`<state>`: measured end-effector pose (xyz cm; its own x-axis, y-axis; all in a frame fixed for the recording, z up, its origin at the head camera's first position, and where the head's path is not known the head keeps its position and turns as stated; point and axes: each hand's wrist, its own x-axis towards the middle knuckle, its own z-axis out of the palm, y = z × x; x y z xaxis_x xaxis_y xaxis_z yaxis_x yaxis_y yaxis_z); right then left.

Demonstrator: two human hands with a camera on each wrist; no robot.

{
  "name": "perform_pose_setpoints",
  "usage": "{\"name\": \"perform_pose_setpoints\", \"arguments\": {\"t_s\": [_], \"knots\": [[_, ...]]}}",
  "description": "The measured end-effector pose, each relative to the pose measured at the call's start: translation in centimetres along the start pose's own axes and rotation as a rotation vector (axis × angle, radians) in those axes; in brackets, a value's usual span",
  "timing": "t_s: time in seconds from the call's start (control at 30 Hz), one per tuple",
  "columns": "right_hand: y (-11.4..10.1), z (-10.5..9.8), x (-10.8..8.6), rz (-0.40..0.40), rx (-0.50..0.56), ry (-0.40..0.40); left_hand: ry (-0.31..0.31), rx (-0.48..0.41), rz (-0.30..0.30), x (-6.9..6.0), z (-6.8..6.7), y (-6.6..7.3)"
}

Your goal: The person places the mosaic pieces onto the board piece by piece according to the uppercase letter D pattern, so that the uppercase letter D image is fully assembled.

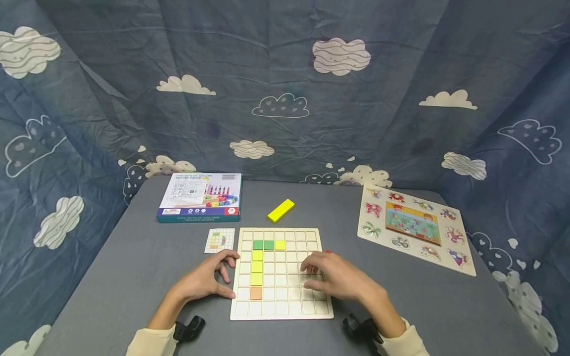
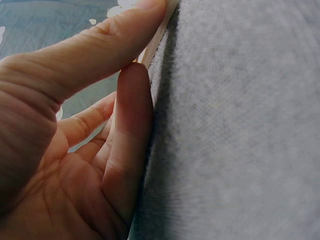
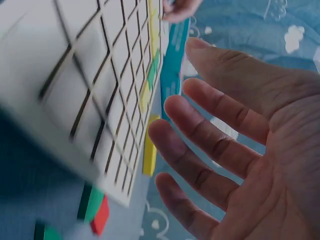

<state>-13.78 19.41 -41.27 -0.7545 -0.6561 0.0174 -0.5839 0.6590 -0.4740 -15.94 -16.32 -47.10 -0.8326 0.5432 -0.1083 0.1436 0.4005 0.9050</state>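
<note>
A light wooden grid board lies on the table before me. Its upper row bears two green tiles and a yellow tile. Down the left run three yellow tiles, then an orange tile. My left hand rests at the board's left edge, thumb and fingertips touching it. Over the board's right part hovers my right hand, fingers loosely bent and apart, holding nothing. The right wrist view shows a red piece and a green piece beside the board, mostly hidden from the head view.
Left of the board's top lies a small pattern card. Behind it sits a boxed toy set. A yellow block lies beyond the board. At the right back is a wooden animal puzzle board.
</note>
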Motion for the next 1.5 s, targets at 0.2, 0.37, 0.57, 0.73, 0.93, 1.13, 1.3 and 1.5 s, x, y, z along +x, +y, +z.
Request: {"name": "perform_pose_setpoints", "arguments": {"t_s": [0.2, 0.37, 0.57, 0.73, 0.93, 1.13, 1.3, 1.5], "knots": [[2.3, -0.9, -2.0, 0.092, 0.050, 0.009, 0.004, -0.008, -0.006, -0.3, 0.0, 0.1], [4.4, -1.4, -3.8, 0.126, 0.077, 0.040, 0.000, -0.021, -0.001, -0.3, 0.0, 0.1], [6.1, -2.1, -5.5, 0.149, 0.097, 0.060, -0.007, -0.017, 0.003, 0.0, -0.1, 0.2], [6.8, -2.3, -5.8, 0.182, 0.094, 0.044, 0.001, -0.023, -0.007, -0.1, -0.1, 0.2], [7.2, -2.3, -6.2, 0.214, 0.113, -0.023, -0.007, -0.027, -0.009, -0.2, 0.0, 0.3], [7.4, -2.5, -6.6, 0.228, 0.097, -0.040, -0.002, -0.021, -0.007, -0.1, 0.0, 0.4], [7.5, -2.5, -6.6, 0.255, 0.066, -0.050, -0.004, -0.015, -0.006, -0.2, 0.0, 0.3], [7.4, -2.3, -6.5, 0.279, 0.070, -0.046, 0.000, -0.015, 0.003, -0.2, 0.0, 0.3]]}}
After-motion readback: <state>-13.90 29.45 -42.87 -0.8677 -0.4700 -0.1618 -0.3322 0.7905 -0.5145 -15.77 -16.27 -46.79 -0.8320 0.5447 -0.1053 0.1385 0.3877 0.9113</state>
